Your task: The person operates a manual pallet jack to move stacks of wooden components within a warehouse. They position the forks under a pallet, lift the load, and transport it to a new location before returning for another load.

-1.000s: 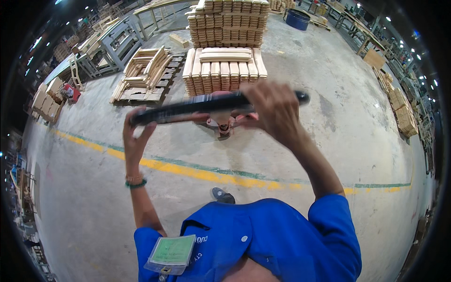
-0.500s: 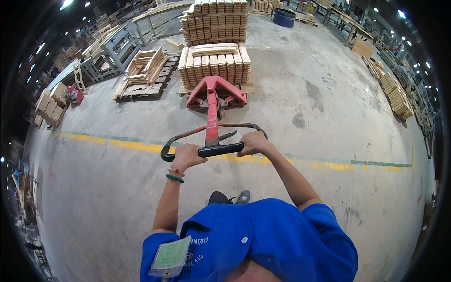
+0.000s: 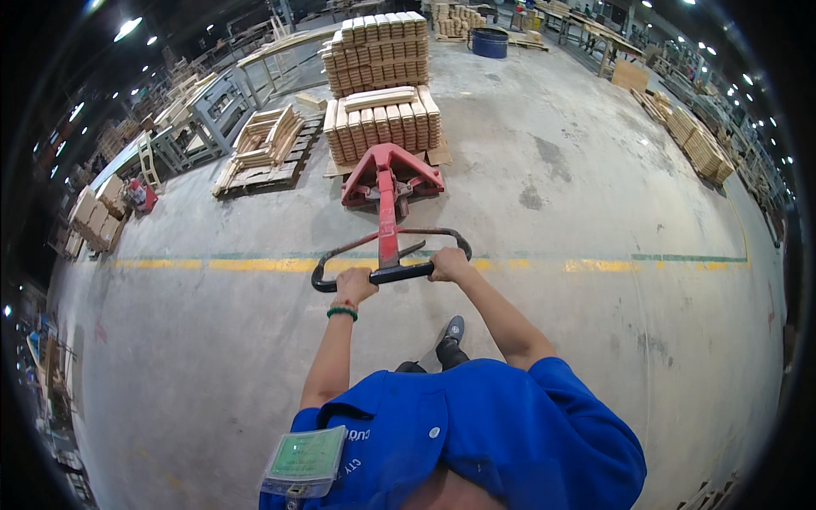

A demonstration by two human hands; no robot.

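Observation:
Both of my hands are on the black handle bar of a red pallet jack [image 3: 387, 206]. My left hand [image 3: 357, 285] is wrapped round the bar's left part, with beaded bracelets at the wrist. Round the right part of the bar closes my right hand [image 3: 448, 265]. A small dark lever [image 3: 412, 249] sticks out beside the shaft, close to my right hand. Beyond the red jack body stand stacked wooden slats [image 3: 378, 127], piled in tiers. The forks are hidden under the load.
Left of the load, a pallet [image 3: 280, 170] bears wooden frames [image 3: 268, 136]. A grey machine bench [image 3: 217, 106] stands behind it. A blue drum [image 3: 490, 42] is at the back, and wood stacks [image 3: 697, 140] lie far right. A yellow line [image 3: 255, 264] crosses the concrete floor.
The handle has swung slightly, its left end moving right and its right end left. My hands stay on it. One foot has stepped forward, and the view has turned a little.

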